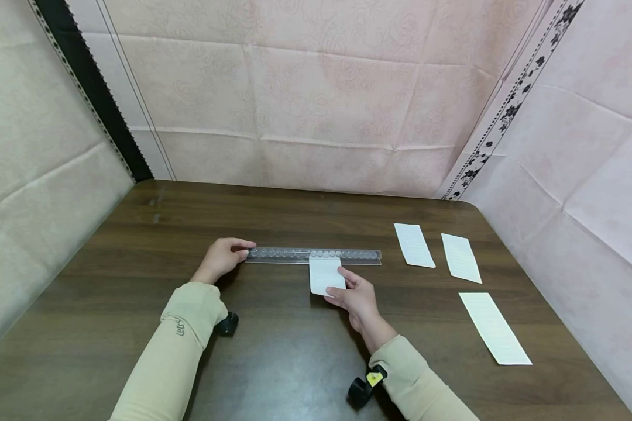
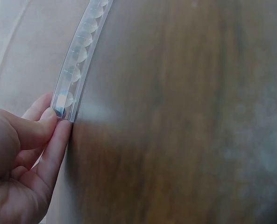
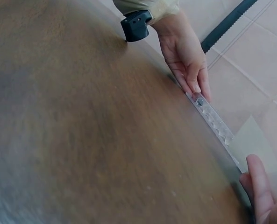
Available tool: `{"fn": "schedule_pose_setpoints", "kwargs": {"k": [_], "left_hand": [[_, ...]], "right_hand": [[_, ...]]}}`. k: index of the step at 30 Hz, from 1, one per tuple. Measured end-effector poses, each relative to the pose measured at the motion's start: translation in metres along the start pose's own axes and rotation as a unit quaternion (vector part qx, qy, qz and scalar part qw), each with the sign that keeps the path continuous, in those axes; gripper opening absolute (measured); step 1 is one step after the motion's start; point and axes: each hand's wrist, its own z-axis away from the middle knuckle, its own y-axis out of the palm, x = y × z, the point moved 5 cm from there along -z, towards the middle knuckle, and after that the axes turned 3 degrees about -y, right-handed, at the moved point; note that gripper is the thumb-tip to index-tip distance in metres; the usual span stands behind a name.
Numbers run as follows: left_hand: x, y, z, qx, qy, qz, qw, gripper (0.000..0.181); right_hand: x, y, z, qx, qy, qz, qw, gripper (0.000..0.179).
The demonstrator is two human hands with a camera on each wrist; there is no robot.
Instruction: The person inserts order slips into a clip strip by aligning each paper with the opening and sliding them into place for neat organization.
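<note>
My left hand [image 1: 222, 257] pinches the left end of a clear plastic ruler [image 1: 279, 254] between thumb and fingers. In the left wrist view the ruler [image 2: 82, 58] shows a row of round scallops along its length. My right hand [image 1: 358, 298] holds a small white sheet of paper [image 1: 323, 275] by its lower right side, thumb on top. The paper's far edge overlaps the middle of the ruler, and the scallops show against it. From the right wrist, the paper [image 3: 256, 144] stands out beside the ruler's edge, with my left hand [image 3: 187, 58] at the far end.
Three white paper strips lie on the right of the brown wooden table [image 1: 274, 351]: an upper strip [image 1: 414, 245], a second strip [image 1: 461, 258] beside it, and a longer strip [image 1: 495, 328] nearer me. Pale patterned cloth [image 1: 316, 105] hangs behind and at both sides.
</note>
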Motion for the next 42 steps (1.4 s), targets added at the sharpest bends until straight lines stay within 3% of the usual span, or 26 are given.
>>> {"fn": "schedule_pose_setpoints", "kwargs": {"k": [42], "left_hand": [[-0.002, 0.0, 0.001, -0.008, -0.003, -0.002, 1.0, 0.026]], "right_hand": [[0.005, -0.029, -0.002, -0.022, -0.003, 0.016, 0.9996, 0.059]]}}
